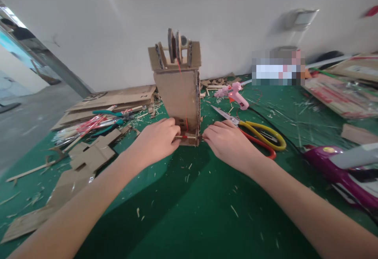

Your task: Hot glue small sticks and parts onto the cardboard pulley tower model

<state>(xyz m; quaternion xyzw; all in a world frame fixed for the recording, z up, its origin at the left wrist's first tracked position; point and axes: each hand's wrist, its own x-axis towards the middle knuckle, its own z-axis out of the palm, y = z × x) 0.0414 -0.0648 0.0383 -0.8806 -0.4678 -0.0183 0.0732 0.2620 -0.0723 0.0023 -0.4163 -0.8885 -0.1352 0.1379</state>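
Note:
A tall cardboard tower model (178,93) stands upright on the green mat (191,196), with cardboard wheels at its top and a red thread running down its front. A thin wooden stick (186,136) wound with red thread crosses its base. My left hand (156,141) pinches the stick's left end against the base. My right hand (226,143) pinches the stick's right end at the tower's lower right corner.
Yellow and red scissors (260,135) lie just right of my right hand. A pink glue gun (234,93) sits behind them. Cardboard sheets (109,101), pliers and scraps lie at the left. A purple tool (339,168) rests at the right. A white wall rises behind.

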